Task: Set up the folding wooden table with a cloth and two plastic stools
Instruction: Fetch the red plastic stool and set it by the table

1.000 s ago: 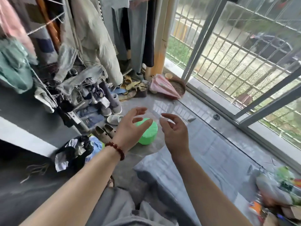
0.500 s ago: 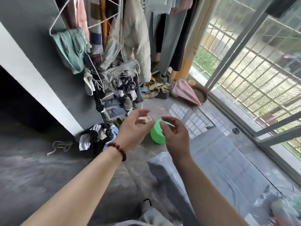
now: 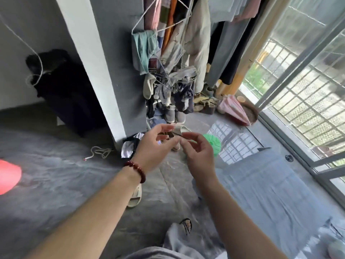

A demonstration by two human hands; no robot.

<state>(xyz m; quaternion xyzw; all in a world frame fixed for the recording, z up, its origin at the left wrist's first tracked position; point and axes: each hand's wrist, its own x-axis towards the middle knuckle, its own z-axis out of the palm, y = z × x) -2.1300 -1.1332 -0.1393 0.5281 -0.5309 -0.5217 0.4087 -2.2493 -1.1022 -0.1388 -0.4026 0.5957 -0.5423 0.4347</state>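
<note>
Lighting and quality as I read my feed: daylight through the barred window [image 3: 306, 86] at right, window glare on the glossy floor [image 3: 235, 144], dim alcove [image 3: 63, 94] at left, motion blur throughout, verticals bowed at the wide-angle edges.

The round green plastic stool [image 3: 212, 144] is set on the floor just beyond the grey cloth-covered table top [image 3: 265, 186], which fills the lower right beside the barred sliding window [image 3: 306, 86]. Behind the stool, a rack of hanging clothes [image 3: 179, 53] is placed, with the folded pink umbrella [image 3: 234, 111] to its right. A beige slipper [image 3: 135, 196] is seen left of the table.
</note>
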